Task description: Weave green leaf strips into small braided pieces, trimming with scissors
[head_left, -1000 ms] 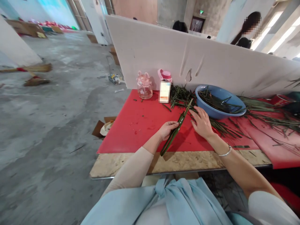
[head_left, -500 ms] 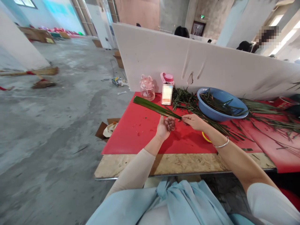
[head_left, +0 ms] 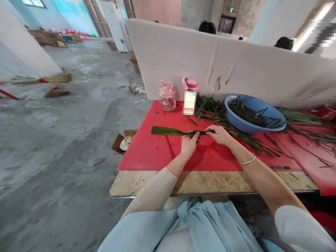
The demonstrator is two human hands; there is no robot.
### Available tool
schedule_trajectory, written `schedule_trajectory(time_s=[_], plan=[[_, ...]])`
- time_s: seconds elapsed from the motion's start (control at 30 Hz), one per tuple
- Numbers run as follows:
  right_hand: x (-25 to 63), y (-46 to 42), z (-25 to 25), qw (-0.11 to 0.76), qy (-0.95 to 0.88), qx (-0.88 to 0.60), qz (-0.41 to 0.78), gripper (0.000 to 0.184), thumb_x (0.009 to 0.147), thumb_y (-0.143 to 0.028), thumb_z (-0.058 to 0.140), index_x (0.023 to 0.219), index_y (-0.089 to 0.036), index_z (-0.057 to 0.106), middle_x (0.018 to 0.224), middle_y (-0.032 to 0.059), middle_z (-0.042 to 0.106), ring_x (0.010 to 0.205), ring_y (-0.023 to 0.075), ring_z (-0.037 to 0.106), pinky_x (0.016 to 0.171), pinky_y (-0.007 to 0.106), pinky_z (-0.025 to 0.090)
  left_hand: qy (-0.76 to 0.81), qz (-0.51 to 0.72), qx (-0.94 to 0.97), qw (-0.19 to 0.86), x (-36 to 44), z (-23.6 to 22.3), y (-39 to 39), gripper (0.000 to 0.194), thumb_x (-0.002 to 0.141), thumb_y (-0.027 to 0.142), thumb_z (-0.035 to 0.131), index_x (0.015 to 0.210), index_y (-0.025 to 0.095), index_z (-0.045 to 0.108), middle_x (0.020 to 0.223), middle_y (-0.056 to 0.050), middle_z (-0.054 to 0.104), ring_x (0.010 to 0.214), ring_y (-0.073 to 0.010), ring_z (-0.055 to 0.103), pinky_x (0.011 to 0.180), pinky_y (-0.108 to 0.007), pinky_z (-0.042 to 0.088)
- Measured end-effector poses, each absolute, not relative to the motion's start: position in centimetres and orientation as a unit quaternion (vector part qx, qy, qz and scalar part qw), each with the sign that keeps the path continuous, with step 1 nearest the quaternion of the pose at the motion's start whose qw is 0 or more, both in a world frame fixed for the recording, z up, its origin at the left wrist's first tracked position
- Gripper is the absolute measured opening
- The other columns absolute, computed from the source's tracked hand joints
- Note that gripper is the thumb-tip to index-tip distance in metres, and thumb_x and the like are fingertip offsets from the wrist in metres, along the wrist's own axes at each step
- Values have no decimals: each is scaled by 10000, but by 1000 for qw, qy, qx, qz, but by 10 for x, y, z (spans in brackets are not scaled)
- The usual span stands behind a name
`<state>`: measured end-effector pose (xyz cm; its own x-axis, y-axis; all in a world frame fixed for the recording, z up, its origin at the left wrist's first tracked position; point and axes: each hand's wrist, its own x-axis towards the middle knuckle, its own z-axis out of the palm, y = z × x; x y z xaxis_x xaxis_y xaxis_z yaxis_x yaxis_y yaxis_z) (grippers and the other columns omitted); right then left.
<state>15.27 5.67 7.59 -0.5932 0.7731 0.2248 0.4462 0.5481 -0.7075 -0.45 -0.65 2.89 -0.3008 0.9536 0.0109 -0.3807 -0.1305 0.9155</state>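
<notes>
A long green leaf strip [head_left: 165, 131] lies nearly level above the red table cover [head_left: 147, 154], its broad end pointing left. My left hand [head_left: 190, 142] pinches it near the narrow part, thumb on top. Just to the right, my right hand [head_left: 218, 134] holds the narrow end between thumb and fingers. The two hands are close together but apart. Beyond my right hand lies a pile of cut green leaf pieces [head_left: 210, 109], beside a blue basin [head_left: 252, 127] with more dark leaves in it.
Behind the table surface stands a white board [head_left: 178, 56]. A pink-lidded clear bottle [head_left: 168, 98], a pink cup [head_left: 191, 84] and a phone [head_left: 189, 103] stand before it. Long leaves [head_left: 301, 119] spread at the right. An open cardboard box [head_left: 118, 142] sits on the floor left of the table.
My left hand has closed its fingers on the leaf strip; before, it was curled beneath it. The strip's broad end has dropped from a slant to nearly level. The view has shifted slightly.
</notes>
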Motion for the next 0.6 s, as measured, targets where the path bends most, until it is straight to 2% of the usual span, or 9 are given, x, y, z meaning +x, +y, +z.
schedule_trajectory(time_s=[0.17, 0.23, 0.37, 0.47, 0.53, 0.6], plan=[[161, 54, 83, 289, -774, -345, 446, 434, 776, -333, 584, 1165, -156, 512, 657, -45, 555, 588, 100, 485, 609, 233, 400, 391, 655, 308, 569, -7, 36, -8, 396, 593, 468, 766, 691, 107, 636, 628, -41, 635, 464, -76, 514, 432, -206, 393], [164, 49, 87, 294, -770, -339, 453, 453, 776, -322, 587, 1189, -155, 499, 699, -28, 581, 625, 103, 517, 646, 240, 424, 386, 658, 299, 574, -8, 38, -9, 390, 594, 463, 767, 680, 110, 626, 600, -30, 624, 442, -64, 494, 414, -194, 376], [186, 43, 85, 325, -801, -354, 357, 423, 757, -325, 627, 1144, -170, 556, 891, 39, 644, 800, 145, 587, 776, 294, 459, 400, 690, 272, 538, -12, 35, -5, 361, 607, 441, 761, 686, 119, 616, 566, -12, 606, 442, -65, 509, 419, -181, 382], [223, 43, 70, 362, -778, -432, 277, 464, 798, -411, 585, 1194, -176, 530, 961, 62, 653, 827, 164, 599, 786, 316, 470, 423, 703, 258, 510, -15, 32, -1, 352, 618, 443, 750, 679, 124, 612, 556, -13, 604, 457, -81, 537, 441, -189, 407], [253, 42, 54, 310, -759, -531, 214, 427, 828, -443, 531, 1146, -161, 568, 910, 72, 664, 785, 173, 608, 752, 314, 472, 432, 706, 250, 502, -15, 32, -1, 346, 624, 439, 746, 679, 124, 614, 567, -18, 613, 475, -92, 558, 460, -198, 425], [281, 39, 37, 172, -749, -627, 126, 390, 783, -425, 588, 1058, -150, 627, 902, 102, 673, 810, 210, 622, 770, 329, 459, 434, 709, 244, 499, -14, 32, -1, 337, 625, 431, 747, 683, 124, 620, 576, -20, 616, 489, -99, 572, 473, -204, 435]])
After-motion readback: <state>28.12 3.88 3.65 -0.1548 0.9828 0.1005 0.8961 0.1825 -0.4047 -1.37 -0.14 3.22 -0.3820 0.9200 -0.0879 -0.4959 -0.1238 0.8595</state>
